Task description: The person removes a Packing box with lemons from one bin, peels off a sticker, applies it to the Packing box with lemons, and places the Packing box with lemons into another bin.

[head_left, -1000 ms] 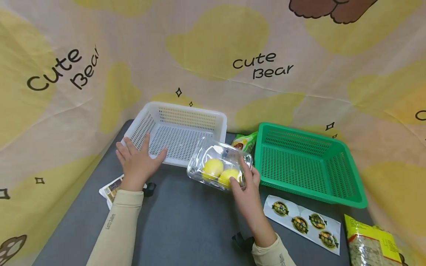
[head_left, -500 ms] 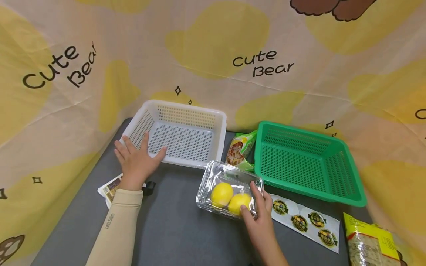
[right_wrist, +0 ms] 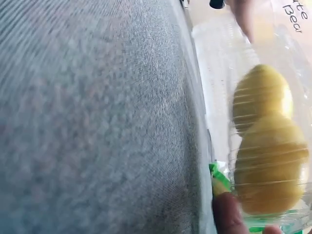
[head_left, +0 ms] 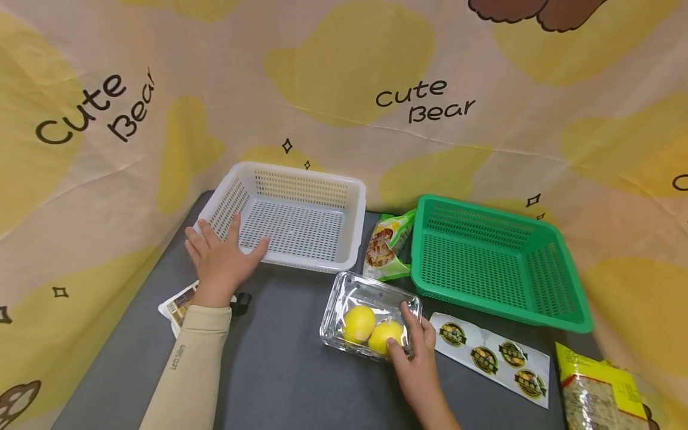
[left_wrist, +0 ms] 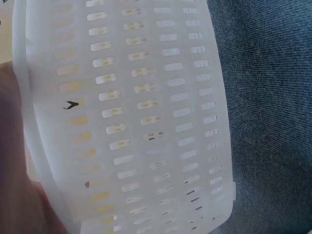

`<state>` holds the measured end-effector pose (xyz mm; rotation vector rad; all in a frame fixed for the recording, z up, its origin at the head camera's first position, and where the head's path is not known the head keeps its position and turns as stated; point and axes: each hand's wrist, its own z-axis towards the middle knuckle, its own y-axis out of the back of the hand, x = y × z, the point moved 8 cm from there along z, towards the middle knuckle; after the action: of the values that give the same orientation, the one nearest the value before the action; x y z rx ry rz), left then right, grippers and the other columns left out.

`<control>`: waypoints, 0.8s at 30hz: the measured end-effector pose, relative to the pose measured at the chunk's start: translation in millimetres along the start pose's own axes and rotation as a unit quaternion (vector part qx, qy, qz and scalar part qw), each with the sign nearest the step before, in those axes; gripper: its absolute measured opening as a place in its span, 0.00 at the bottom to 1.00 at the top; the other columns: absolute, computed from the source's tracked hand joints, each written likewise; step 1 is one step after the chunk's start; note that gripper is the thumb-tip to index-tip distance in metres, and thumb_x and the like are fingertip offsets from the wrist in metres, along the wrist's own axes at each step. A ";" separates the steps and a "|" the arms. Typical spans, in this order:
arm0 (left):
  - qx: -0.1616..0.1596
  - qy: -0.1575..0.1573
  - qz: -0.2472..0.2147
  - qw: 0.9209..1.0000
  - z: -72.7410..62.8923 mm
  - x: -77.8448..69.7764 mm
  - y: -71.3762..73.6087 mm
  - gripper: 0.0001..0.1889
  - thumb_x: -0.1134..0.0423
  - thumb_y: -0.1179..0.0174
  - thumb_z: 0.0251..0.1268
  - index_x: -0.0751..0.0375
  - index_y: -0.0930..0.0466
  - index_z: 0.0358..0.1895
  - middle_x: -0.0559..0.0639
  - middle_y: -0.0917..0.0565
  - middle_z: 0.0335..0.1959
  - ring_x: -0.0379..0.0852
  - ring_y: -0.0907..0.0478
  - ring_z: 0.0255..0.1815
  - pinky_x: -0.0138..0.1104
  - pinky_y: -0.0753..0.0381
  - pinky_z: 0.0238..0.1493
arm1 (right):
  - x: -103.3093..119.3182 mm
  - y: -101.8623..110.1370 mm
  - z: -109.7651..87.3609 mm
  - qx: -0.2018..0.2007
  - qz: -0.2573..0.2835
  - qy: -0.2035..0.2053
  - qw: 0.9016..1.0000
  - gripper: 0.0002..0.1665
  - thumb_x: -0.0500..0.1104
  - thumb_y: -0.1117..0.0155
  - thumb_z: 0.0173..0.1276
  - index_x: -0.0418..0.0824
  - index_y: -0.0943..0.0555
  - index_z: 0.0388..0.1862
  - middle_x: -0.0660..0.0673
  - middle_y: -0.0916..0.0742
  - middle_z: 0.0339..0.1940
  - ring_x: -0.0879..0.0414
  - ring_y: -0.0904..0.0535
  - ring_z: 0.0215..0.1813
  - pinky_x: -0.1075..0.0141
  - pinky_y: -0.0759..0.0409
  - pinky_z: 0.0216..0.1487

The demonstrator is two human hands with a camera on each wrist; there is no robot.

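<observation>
My right hand (head_left: 419,364) grips the right end of a clear plastic clamshell box (head_left: 376,292), thumb at its near edge and fingers over the far right side. Inside it sit two yellow lemon-like fruits (head_left: 359,324), also large in the right wrist view behind the ribbed plastic wall (right_wrist: 263,146). My left hand (head_left: 223,263) lies with spread fingers at the near left corner of a white perforated basket (head_left: 301,261); its thumb reaches along the near rim. The left wrist view shows the basket's slotted wall (left_wrist: 146,112) beside that hand.
A green basket (head_left: 500,313) stands at the right, with a green snack packet (head_left: 384,248) between the two baskets. A sticker sheet (head_left: 489,358) and a yellow-topped bag (head_left: 602,388) lie at the right. A printed packet (head_left: 180,304) is partly under my left wrist.
My right hand has brought the clear box of yellow fruits toward me, away from the white basket, uncovering the snack packet. My left hand has stayed at the basket corner.
</observation>
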<state>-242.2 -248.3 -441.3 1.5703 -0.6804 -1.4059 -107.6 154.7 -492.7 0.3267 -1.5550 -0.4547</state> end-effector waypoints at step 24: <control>-0.013 -0.008 0.006 1.000 0.7 -1.5 0.3 0.55 0.22 0.53 0.69 0.53 0.54 0.88 0.80 0.75 0.81 0.80 0.87 0.77 0.71 0.81 0.72 | -8.5 2.3 9.6 0.066 -0.179 -0.070 0.979 0.42 0.59 0.32 0.71 0.63 0.31 0.83 0.36 0.41 0.84 0.30 0.53 0.80 0.26 0.49 0.68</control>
<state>-243.2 -247.3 -440.3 1.5343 -0.6773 -1.4140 -116.6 161.6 -499.1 0.6970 -1.6735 -0.6671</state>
